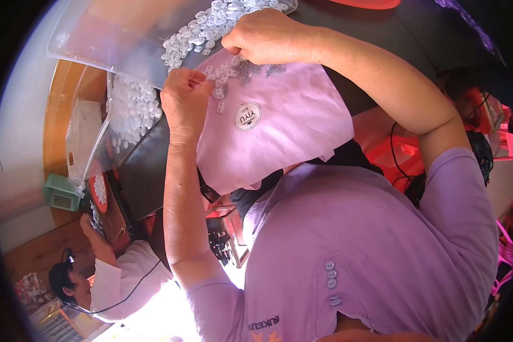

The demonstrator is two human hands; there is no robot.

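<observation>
Strong white light glares at the bottom left and hides things. The pink cloth [290,119] looks bright. Red glows at the right. Dark round edges bend everything.

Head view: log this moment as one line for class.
left hand: beside loose white pieces; right hand: curled near white pile; pink cloth: beneath loose white pieces

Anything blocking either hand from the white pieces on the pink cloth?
Nothing visible. The left hand and right hand have their fingers right beside the white pieces, which lie uncovered on the cloth. Exact fingertip contact is unclear.
</observation>
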